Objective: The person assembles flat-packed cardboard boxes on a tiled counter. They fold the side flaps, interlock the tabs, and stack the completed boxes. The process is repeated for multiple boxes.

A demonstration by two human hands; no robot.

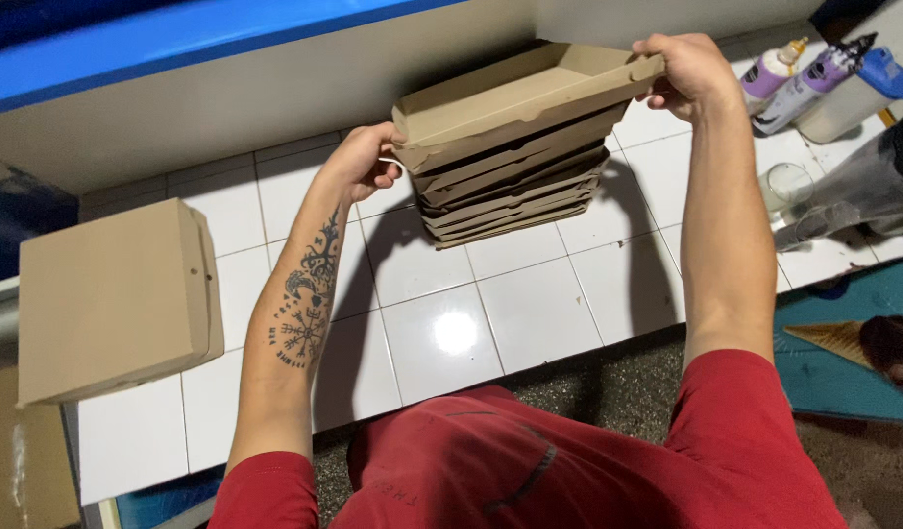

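While each hand grips an end, the top cardboard tray [530, 93] spans between left hand [358, 162] and right hand [688, 71].

We have one view, from the head, looking steeply down over our own red shirt [530, 460] and both forearms. It faces the white tiled counter [530, 304] and the wall beyond its far edge. It sits close: the counter's near edge runs just above our lap, its left and right ends cut off.
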